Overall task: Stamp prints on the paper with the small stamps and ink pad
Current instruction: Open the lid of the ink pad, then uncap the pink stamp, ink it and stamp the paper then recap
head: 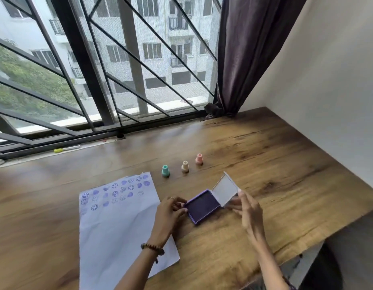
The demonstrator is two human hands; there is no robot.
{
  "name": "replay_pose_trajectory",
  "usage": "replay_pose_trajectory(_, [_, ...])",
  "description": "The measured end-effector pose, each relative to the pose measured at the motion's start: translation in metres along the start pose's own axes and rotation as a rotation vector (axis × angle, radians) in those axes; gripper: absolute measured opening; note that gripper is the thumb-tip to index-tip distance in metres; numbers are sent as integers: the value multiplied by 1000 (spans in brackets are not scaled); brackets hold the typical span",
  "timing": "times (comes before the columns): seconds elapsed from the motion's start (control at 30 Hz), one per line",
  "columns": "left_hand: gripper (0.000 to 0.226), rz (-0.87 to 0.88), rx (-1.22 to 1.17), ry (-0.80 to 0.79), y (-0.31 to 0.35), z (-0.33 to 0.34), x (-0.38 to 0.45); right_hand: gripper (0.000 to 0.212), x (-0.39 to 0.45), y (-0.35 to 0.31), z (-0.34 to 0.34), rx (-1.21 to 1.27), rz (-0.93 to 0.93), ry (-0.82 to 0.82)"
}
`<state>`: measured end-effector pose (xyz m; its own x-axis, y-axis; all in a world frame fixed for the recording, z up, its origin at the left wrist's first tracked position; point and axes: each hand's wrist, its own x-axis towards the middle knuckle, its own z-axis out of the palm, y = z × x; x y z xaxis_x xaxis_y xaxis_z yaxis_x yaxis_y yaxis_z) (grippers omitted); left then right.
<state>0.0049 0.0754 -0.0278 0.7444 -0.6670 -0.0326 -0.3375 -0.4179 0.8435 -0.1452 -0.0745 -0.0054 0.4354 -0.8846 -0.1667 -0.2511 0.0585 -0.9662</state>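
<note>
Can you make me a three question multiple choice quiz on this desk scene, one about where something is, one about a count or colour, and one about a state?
1. Where do the small stamps stand relative to the ink pad?
A. Beyond it, toward the window
B. On the paper
C. Inside its lid

2. How many small stamps are on the table?
A. Two
B. Three
C. Five

3. What state is the ink pad in?
A. Shut
B. Open, lid raised
C. Upside down

Answers:
1. A, since the teal stamp, cream stamp and pink stamp stand in a row on the far side of the pad.
2. B, one teal, one cream, one pink.
3. B, the purple pad surface is exposed and the white lid is tilted up, with the left hand at the base and the right hand at the lid. The paper already carries prints.
</note>
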Motion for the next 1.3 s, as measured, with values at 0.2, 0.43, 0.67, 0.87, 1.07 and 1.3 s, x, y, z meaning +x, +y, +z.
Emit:
replay_pose_trajectory(0.2, [18, -12, 2, -34, -3, 0, 2, 29, 26, 13, -9, 12, 150, 151])
replay_pose_trajectory(0.43, [5, -23, 52, -79, 0, -6, 11, 43, 23, 12, -7, -383, 145, 135])
replay_pose_trajectory(0.67, [27, -142, -222, -116, 35, 15, 59, 36, 46, -27, 31, -525, -164, 89])
replay_pose_trajectory(0.87, [17, -321, -535, -201, 60, 47, 106, 33, 110, -37, 79, -609, -245, -140])
replay_pose_trajectory(1.07, [29, -318, -572, -123, 58, 55, 116, 25, 133, -40, 91, -684, -383, -243])
replay_pose_trajectory(1.3, [18, -151, -780, -119, 64, 26, 74, 13, 86, -38, 57, -40, -145, -307])
